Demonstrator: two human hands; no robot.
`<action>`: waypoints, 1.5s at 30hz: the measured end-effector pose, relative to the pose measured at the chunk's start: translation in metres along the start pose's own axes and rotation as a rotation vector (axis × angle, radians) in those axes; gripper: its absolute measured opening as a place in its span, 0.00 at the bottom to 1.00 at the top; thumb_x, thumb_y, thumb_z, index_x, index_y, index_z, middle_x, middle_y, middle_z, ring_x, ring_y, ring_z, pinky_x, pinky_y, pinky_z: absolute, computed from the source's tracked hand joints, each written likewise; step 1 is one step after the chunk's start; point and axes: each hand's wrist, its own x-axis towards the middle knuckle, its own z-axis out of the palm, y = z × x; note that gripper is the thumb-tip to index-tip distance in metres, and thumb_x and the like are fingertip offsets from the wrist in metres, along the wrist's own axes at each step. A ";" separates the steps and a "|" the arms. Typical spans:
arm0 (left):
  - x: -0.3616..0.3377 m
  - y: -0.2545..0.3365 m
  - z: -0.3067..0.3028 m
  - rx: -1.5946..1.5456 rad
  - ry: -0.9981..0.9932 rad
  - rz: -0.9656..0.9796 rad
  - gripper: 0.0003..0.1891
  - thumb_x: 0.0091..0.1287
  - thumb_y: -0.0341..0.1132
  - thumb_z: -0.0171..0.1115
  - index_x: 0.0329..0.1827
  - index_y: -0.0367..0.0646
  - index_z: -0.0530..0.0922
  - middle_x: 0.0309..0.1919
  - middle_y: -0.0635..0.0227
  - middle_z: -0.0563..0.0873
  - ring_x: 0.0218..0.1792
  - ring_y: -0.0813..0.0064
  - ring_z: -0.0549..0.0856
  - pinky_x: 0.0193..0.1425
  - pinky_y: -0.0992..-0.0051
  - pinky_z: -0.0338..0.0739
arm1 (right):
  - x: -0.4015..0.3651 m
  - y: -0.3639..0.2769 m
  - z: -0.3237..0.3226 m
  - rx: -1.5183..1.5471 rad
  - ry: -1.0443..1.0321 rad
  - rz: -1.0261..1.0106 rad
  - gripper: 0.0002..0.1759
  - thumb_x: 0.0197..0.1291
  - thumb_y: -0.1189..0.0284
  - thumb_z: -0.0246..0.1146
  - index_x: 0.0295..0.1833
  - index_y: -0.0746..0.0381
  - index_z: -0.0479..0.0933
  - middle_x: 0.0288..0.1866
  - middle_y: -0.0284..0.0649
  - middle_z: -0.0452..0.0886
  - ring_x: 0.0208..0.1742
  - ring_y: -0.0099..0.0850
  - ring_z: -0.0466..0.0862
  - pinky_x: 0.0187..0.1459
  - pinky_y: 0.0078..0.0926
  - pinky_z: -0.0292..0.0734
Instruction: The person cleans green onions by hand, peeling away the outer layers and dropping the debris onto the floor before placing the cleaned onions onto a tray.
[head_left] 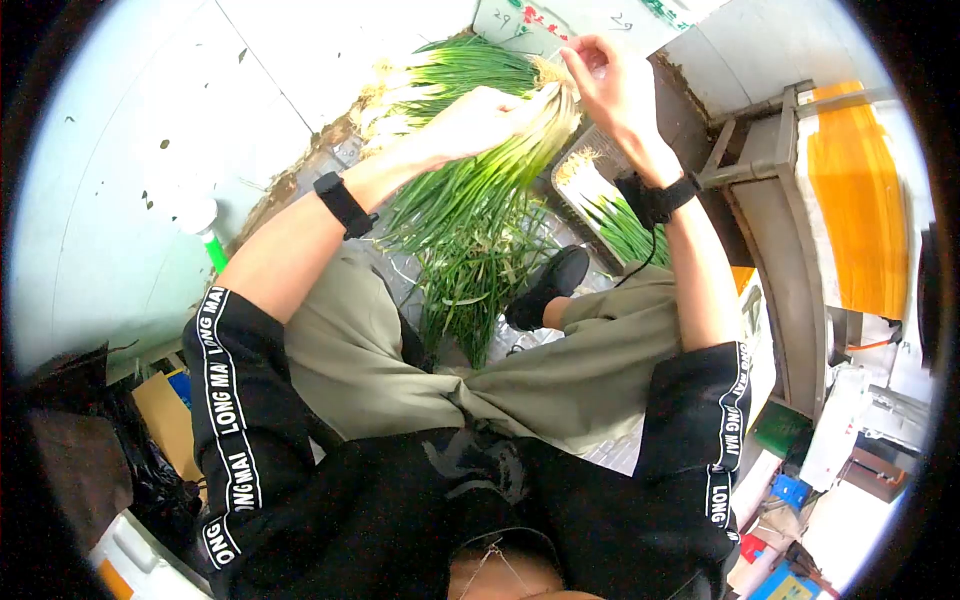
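My left hand point(478, 122) is wrapped round a bunch of scallions point(490, 175). Their pale roots point up and to the right, while the long green leaves hang toward the floor between my legs. Just right of the root end, my right hand point(612, 85) is raised with thumb and forefinger brought together; whatever lies between the fingertips is too small to make out. Behind my left hand lies a larger pile of scallions point(455, 65), roots to the left. Loose green leaves point(465, 290) are heaped on the floor below the bunch.
A tray point(566, 178) holding more scallions stands right of the leaf heap. White boxes point(590, 22) are at the back. A metal-framed stand point(775, 150) with an orange-yellow panel point(858, 200) rises at right. A pale wall point(150, 130) runs along the left.
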 end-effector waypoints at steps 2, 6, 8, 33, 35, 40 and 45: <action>0.000 0.000 -0.005 -0.018 -0.024 -0.046 0.24 0.74 0.55 0.55 0.35 0.39 0.80 0.28 0.76 0.77 0.30 0.83 0.70 0.37 0.77 0.67 | -0.003 -0.004 -0.008 0.112 -0.025 0.094 0.13 0.62 0.61 0.70 0.41 0.60 0.81 0.33 0.39 0.86 0.35 0.32 0.88 0.40 0.29 0.82; 0.001 0.009 -0.020 -0.056 -0.072 -0.136 0.22 0.73 0.51 0.61 0.57 0.40 0.84 0.40 0.76 0.85 0.39 0.85 0.78 0.45 0.80 0.74 | -0.013 -0.008 -0.023 0.184 -0.107 0.118 0.15 0.60 0.60 0.72 0.39 0.61 0.81 0.29 0.38 0.86 0.29 0.29 0.85 0.37 0.26 0.81; -0.003 0.016 -0.027 -0.008 0.013 -0.148 0.23 0.73 0.51 0.61 0.57 0.41 0.84 0.38 0.78 0.84 0.36 0.86 0.76 0.41 0.81 0.71 | -0.018 -0.002 -0.029 0.129 -0.154 0.098 0.16 0.60 0.60 0.72 0.38 0.62 0.81 0.28 0.40 0.84 0.28 0.30 0.83 0.36 0.27 0.79; 0.003 -0.006 -0.049 -0.332 0.088 -0.145 0.13 0.71 0.43 0.65 0.44 0.42 0.86 0.28 0.81 0.81 0.27 0.90 0.71 0.31 0.83 0.65 | -0.056 -0.001 0.001 -0.143 -0.763 -0.083 0.09 0.63 0.66 0.64 0.39 0.61 0.81 0.34 0.44 0.85 0.38 0.43 0.85 0.41 0.39 0.80; 0.000 -0.004 -0.050 -0.379 0.067 -0.145 0.13 0.71 0.43 0.65 0.44 0.42 0.86 0.29 0.81 0.82 0.28 0.90 0.72 0.32 0.83 0.66 | -0.054 -0.002 0.000 -0.122 -0.578 -0.068 0.11 0.64 0.64 0.65 0.40 0.61 0.80 0.34 0.44 0.84 0.37 0.44 0.85 0.40 0.39 0.80; 0.000 -0.007 -0.050 -0.265 -0.099 -0.071 0.18 0.71 0.43 0.64 0.56 0.39 0.84 0.39 0.76 0.85 0.36 0.87 0.78 0.41 0.81 0.73 | -0.042 -0.012 0.005 0.234 -0.257 0.212 0.25 0.62 0.52 0.69 0.47 0.64 0.78 0.36 0.43 0.85 0.34 0.35 0.85 0.38 0.34 0.81; -0.009 0.014 -0.029 -0.202 -0.086 -0.054 0.22 0.72 0.42 0.64 0.64 0.37 0.79 0.51 0.68 0.86 0.50 0.81 0.82 0.58 0.77 0.76 | -0.039 -0.007 0.012 0.297 -0.190 0.275 0.30 0.60 0.52 0.71 0.54 0.67 0.76 0.39 0.45 0.86 0.34 0.31 0.84 0.39 0.30 0.81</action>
